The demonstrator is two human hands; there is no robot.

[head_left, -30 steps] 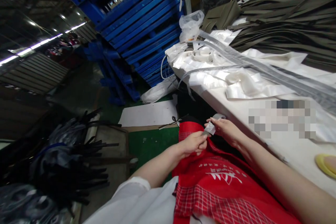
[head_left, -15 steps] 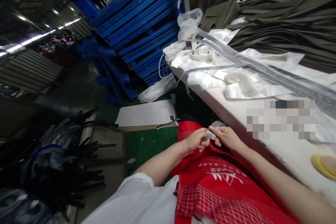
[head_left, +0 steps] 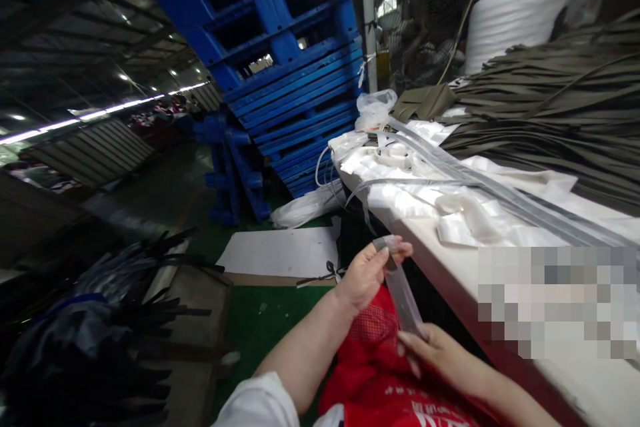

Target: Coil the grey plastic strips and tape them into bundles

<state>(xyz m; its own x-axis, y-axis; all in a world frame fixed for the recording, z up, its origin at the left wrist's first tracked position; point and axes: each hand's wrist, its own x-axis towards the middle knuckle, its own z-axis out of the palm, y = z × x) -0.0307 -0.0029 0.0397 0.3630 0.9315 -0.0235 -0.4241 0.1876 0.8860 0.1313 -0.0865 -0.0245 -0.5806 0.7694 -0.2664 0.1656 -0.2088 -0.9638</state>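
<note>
A short grey strip (head_left: 401, 292) is stretched between my two hands, just off the near edge of the white table (head_left: 453, 265). My left hand (head_left: 364, 273) is raised and pinches the strip's upper end with thumb and fingers. Lower down, over the red apron (head_left: 380, 380), my right hand (head_left: 434, 355) holds the strip's other end with closed fingers. The strip slants down to the right.
On the table lie white tapes (head_left: 465, 220), long grey bands (head_left: 505, 197) and a stack of olive strips (head_left: 560, 113). Blue pallets (head_left: 300, 87) lean behind. White board (head_left: 283, 252) with scissors (head_left: 320, 275) lies on the green floor. Dark bundles (head_left: 105, 320) sit at left.
My hands, close together at the apron before, have pulled apart: the left rose, the right dropped, and the strip is drawn out straight. The view has tilted upward.
</note>
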